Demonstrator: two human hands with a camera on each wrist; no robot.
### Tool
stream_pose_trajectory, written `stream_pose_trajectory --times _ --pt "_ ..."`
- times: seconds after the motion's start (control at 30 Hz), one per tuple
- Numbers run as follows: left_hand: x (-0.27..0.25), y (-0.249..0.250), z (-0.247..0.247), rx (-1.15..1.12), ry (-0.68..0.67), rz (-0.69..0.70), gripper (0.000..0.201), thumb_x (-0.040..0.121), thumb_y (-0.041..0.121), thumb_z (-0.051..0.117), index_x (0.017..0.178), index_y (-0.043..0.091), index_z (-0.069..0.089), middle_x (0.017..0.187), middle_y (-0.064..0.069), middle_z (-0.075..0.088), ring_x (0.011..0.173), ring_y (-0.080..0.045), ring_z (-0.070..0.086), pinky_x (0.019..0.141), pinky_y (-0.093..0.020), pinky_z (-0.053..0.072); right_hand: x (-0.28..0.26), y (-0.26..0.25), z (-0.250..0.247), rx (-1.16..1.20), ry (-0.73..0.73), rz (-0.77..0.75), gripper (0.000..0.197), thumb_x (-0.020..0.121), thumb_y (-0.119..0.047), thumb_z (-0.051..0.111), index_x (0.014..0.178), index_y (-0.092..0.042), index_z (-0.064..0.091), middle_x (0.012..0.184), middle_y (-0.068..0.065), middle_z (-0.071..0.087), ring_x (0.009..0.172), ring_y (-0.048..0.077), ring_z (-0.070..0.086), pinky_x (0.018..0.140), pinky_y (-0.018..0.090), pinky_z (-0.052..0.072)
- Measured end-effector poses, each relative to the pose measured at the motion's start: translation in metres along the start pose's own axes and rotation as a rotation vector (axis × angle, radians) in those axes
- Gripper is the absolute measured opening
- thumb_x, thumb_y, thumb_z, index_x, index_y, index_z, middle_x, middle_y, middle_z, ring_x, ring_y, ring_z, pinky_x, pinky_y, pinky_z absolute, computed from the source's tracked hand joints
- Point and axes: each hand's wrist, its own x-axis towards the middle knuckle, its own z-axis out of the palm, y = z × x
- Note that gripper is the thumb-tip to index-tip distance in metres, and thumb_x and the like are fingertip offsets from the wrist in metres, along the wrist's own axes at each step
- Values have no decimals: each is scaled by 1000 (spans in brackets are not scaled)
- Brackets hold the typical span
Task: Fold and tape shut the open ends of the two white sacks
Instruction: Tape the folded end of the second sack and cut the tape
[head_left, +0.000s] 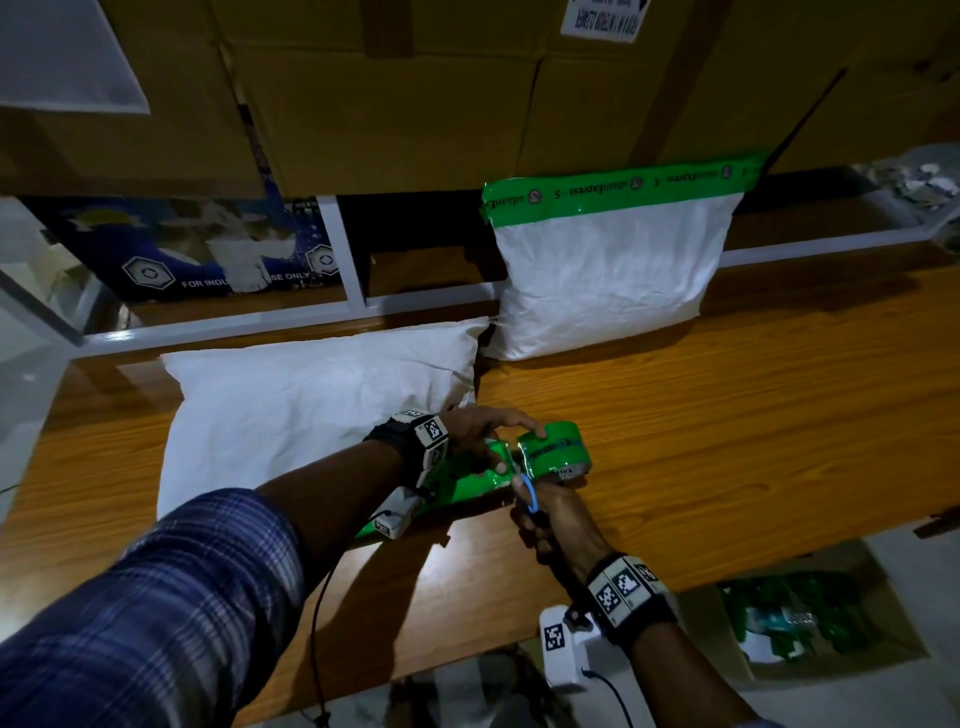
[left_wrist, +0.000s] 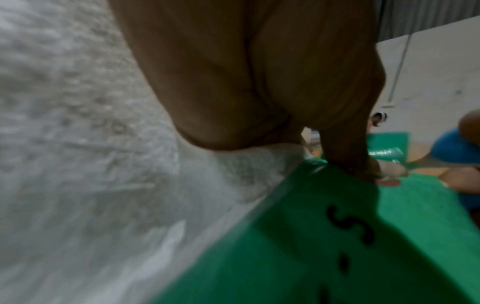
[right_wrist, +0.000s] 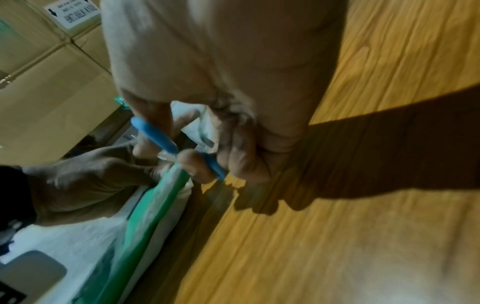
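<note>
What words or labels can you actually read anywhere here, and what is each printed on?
"udaanExpress - S", upside down, repeated along the green tape sealing the far sack.
"FOR INDU... SE ONLY", partly torn away, on the blue printed sheet.
"S" and a dash on the green tape strip over the near sack.
White carton label: too blurred.
Tape roll: print unreadable.

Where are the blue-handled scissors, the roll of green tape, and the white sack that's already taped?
Blue-handled scissors (head_left: 529, 494): head view, on the blue handle loop.
Roll of green printed tape (head_left: 551, 450): head view, on the roll's outer face.
Taped white woven sack (head_left: 602, 280): head view, on its white front, below the green strip.
</note>
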Motion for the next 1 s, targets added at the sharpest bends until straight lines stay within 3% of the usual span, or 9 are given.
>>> stream_pose_trajectory --times 0.13,0.2,0.27,0.4,0.5,0.6,0.73,0.87,1.0 --pt "-8 -4 0 -30 -3 -69 91 87 4 71 153 38 20 125 -2 55 62 5 63 56 -14 52 -6 8 7 -19 54 -60 29 88 -24 75 73 -9 55 57 7 47 44 17 40 43 24 29" --pt "-12 -1 -4 -32 3 -98 92 86 4 71 152 42 20 133 -4 52 65 3 62 59 -14 53 -10 14 7 -54 120 -93 39 84 -11 80 60 -13 49 50 3 46 50 18 51 53 27 48" --pt "-16 6 -6 -24 -1 -93 89 86 -1 69 155 29 20 143 -10 43 76 -15 65 60 -7 49 -16 20 -3 -392 219 -178 46 76 -9 85 54 -18 46 46 -8 48 49 5 53 53 15 47" --pt "-16 1 -3 -75 26 -75 82 84 6 73 151 19 29 155 -6 29 130 -24 47 74 -4 47 -29 13 -28 -961 302 -275 11 84 -17 79 83 -10 70 90 8 72 85 19 68 66 24 46" --pt "-18 0 0 -133 2 -92 85 79 18 81 149 19 35 154 -5 32 110 -4 59 72 -8 50 -27 11 -33 -1092 310 -347 13 90 -8 71 101 -2 74 109 14 74 104 28 68 74 24 43" --pt "-23 0 0 -97 -37 -87 85 86 -3 68 154 24 25 144 -4 41 66 8 63 60 -11 50 -28 6 -30 -1242 287 -426 6 87 -9 72 84 -5 75 88 16 74 85 32 70 63 28 40" --pt "-21 5 0 20 -12 -73 91 84 -2 72 154 27 22 155 -3 30 119 -31 58 69 -7 50 -31 3 -25 -1437 345 -457 34 53 -21 96 45 -19 63 45 1 58 43 22 57 46 25 28" --pt "-19 4 0 73 -15 -101 92 85 4 73 154 33 20 150 -2 36 118 -38 58 74 -16 53 -27 -3 -26 -947 576 -652 23 78 -19 84 92 -13 66 94 6 65 81 24 63 63 32 48" --pt "-18 -3 3 113 21 -99 92 87 2 69 153 33 13 130 9 38 108 -23 57 67 -8 49 -6 -17 -27 -675 503 -449 89 77 -28 87 148 -26 34 148 3 40 126 21 51 93 45 56"
